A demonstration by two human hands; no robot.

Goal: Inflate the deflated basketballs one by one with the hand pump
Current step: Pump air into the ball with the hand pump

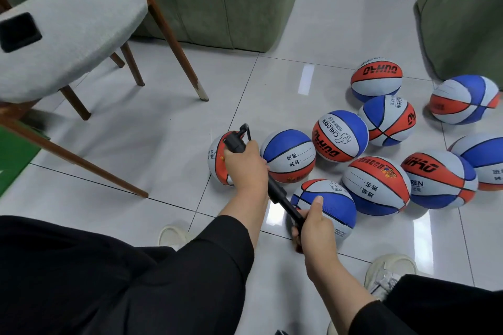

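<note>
- The hand pump (261, 179) is held in the air above the tiled floor (168, 128), its long axis running diagonally from upper left, away from the person, to lower right, toward the body.
- The left hand (245, 168) is closed around the pump barrel; the right hand (313, 228) is closed around the handle end, thumb raised along it.
- The short hose (245, 129) at the far end is curled back on itself; whether a needle is fitted cannot be told.
- A cluster of small red, white and blue basketballs lies on the floor ahead and to the right.
- The leftmost ball (217, 162) lies directly beneath the hose end, partly hidden by the left hand, which is the nearer one to it.
- Another ball (329, 205) lies just beyond the right hand.
- No connection between hose and any ball is seen, so the leftmost ball is judged the likeliest target.
</note>
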